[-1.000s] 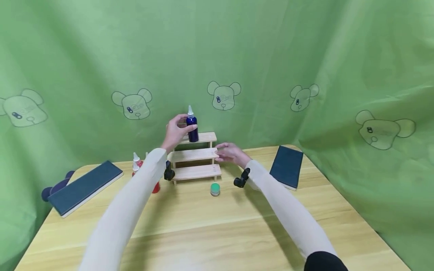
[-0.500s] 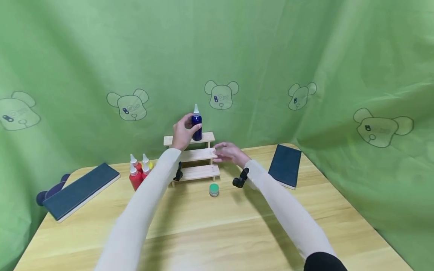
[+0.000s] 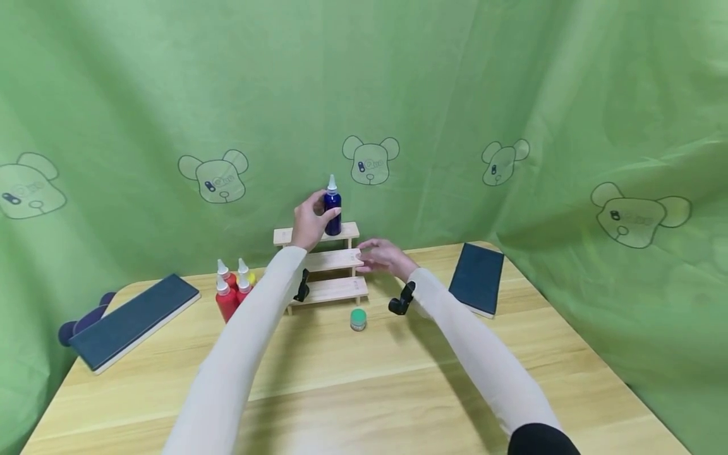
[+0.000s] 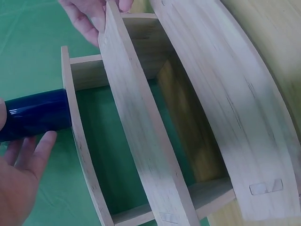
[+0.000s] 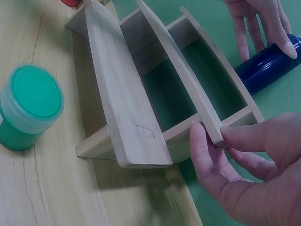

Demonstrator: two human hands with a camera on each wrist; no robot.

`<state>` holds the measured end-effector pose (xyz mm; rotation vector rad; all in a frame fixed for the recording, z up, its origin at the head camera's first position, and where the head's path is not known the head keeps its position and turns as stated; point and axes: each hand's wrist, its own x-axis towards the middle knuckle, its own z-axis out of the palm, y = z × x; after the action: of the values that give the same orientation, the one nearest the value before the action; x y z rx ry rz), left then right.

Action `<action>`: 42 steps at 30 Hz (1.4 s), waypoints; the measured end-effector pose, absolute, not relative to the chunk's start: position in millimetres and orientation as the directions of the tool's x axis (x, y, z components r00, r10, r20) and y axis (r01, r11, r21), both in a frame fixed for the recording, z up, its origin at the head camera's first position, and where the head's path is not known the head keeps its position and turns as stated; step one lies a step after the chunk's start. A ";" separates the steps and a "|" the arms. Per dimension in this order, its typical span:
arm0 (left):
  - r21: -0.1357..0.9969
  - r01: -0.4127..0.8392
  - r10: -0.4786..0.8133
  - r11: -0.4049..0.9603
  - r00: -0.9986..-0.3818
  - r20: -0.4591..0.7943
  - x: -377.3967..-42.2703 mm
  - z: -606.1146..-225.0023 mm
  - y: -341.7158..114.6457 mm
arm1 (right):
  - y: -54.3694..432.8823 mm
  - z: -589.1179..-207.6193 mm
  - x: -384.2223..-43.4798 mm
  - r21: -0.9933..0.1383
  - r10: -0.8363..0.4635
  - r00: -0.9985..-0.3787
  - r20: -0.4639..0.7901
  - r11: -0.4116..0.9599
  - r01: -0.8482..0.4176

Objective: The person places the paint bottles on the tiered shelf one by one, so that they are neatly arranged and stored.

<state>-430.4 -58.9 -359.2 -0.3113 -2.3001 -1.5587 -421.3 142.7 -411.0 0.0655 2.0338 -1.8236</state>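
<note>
A dark blue squeeze bottle with a white pointed nozzle stands upright on the top board of a three-step wooden display rack. My left hand grips the bottle from its left side, thumb across the front. The left wrist view shows the base of the blue bottle meeting the top board. Farther right, my right hand pinches the right end of the middle board between thumb and fingers. A small jar with a green lid sits on the table in front of the rack.
Several squeeze bottles, red ones and a yellow one, stand left of the rack, partly behind the left sleeve. One dark blue book lies at the left, another book at the right. A green curtain hangs behind the table.
My left hand has carried the blue bottle a little to the right along the top board. More of the red and yellow bottles shows. My right hand keeps its place on the rack.
</note>
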 end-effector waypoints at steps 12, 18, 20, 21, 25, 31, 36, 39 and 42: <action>0.865 0.302 0.024 0.400 -0.947 0.319 -420.0 -343.0 -88.1 | 133.2 -405.1 -427.6 -0.954 -0.253 -0.927 -0.278 0.187 0.235; 0.848 0.374 0.090 0.376 -0.925 0.368 -403.4 -324.4 -111.1 | 139.0 -405.5 -429.0 -0.953 -0.252 -0.930 -0.268 0.213 0.217; 0.837 0.398 0.092 0.375 -0.915 0.393 -398.8 -320.4 -119.0 | 142.2 -406.7 -429.2 -0.952 -0.253 -0.928 -0.274 0.209 0.224; 0.832 0.410 0.090 0.375 -0.909 0.407 -397.1 -318.8 -123.3 | 143.2 -407.2 -429.2 -0.952 -0.255 -0.927 -0.275 0.208 0.226; 0.804 0.453 0.072 0.385 -0.883 0.463 -391.1 -313.8 -144.9 | 145.6 -408.1 -428.3 -0.952 -0.249 -0.927 -0.279 0.198 0.233; 0.793 0.451 0.010 0.409 -0.871 0.490 -379.7 -309.3 -187.2 | 145.0 -405.5 -429.9 -0.954 -0.264 -0.921 -0.286 0.173 0.246; 0.779 0.449 0.022 0.437 -0.871 0.490 -362.4 -309.1 -216.1 | 144.8 -404.7 -432.2 -0.953 -0.256 -0.922 -0.289 0.171 0.251; 0.767 0.446 0.017 0.461 -0.869 0.495 -352.0 -310.9 -229.5 | 145.4 -405.9 -431.3 -0.951 -0.262 -0.919 -0.295 0.179 0.254; 0.744 0.439 0.038 0.503 -0.871 0.489 -341.1 -316.7 -240.7 | 145.9 -406.2 -430.3 -0.948 -0.263 -0.917 -0.300 0.185 0.258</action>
<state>-341.1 -240.7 -316.7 -0.3941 -2.3382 -1.3288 -430.3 145.9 -406.2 -0.0052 2.0701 -1.7808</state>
